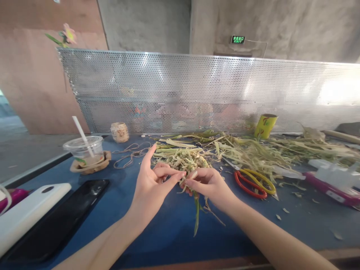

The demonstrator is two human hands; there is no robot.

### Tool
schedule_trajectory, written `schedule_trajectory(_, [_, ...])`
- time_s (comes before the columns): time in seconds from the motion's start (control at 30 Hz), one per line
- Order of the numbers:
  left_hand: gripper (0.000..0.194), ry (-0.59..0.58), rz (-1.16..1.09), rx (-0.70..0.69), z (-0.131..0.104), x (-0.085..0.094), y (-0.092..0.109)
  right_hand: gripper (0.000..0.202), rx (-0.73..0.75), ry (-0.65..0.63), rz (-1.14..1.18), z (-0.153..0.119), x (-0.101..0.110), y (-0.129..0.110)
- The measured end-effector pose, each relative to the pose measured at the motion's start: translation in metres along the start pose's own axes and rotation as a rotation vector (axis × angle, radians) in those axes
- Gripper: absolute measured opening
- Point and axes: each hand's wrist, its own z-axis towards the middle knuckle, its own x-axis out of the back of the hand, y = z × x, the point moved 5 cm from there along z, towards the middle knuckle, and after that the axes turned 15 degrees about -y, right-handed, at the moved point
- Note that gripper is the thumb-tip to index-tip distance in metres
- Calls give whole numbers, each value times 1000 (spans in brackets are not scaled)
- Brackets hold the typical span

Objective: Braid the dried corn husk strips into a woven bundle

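Observation:
Both hands meet over the blue table, around a small tangle of dried plant strips [183, 185]. My left hand [154, 183] pinches at its left side with thumb and fingertips, one finger raised. My right hand [206, 184] grips the same strips from the right, with a pale piece showing between its fingers. A green leaf end [196, 221] hangs below the right hand. Just behind the fingers lies a heap of shredded dry stalks [188, 159]. What exactly sits between the left fingertips is too small to make out.
Scissors [253, 183] with red and yellow handles lie right of my hands. More dry leaves [253, 150] spread behind them, near a yellow can [266, 126]. At left are a lidded cup [86, 148], twine [131, 154] and a black phone [60, 221]. A perforated metal screen [197, 90] closes the back.

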Motion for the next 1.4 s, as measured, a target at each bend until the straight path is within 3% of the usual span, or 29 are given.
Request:
schedule_trajectory(0.3, [88,-68,53,-37,3,-1,0,22,-57,-43,69,2,-3,4])
schedule_trajectory(0.47, [82,-32,14,-21,3,3,-3,18,-78,-44,22,1,-1,4])
schedule_trajectory(0.57, [86,-116,47,18,6,2,-7,20,-68,23,52,1,2,2])
schedule_trajectory(0.7, [94,-341,109,103,7,-4,-12,23,-2,124,107,0,7,-3])
schedule_trajectory(0.97, [90,-302,407,69,3,-4,-9,31,-30,216,-33,-3,11,-2])
schedule_trajectory(1.3, [88,-376,325,123,-1,-8,-6,23,-30,165,-25,-4,14,-6])
schedule_trajectory(1.4, [93,-415,352,136,-1,-7,-6,22,-54,93,-65,-3,12,-3])
